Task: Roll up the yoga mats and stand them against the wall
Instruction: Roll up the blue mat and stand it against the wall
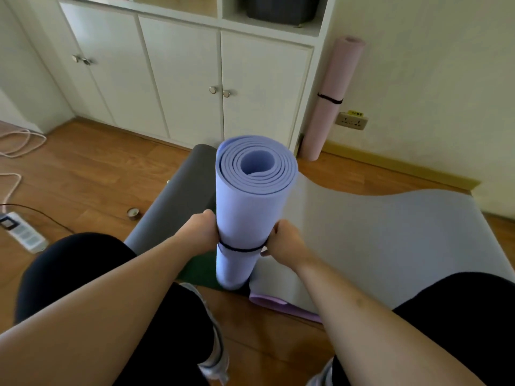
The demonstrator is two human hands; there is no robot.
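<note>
Both hands, left hand [202, 228] and right hand [284, 240], grip the rolled lilac mat [255, 207], standing upright on the floor between the knees. Foam looks light and squishy but springy, so I'd hold mid-roll by the black band [239, 248]. Pink mat [330, 101] already leans at the far wall [432, 79].

left hand [199, 231] and right hand [284, 242] hold the upright blue roll [250, 207] at its black band [239, 248]; pink roll [331, 98] leans on the wall [432, 79]
</note>
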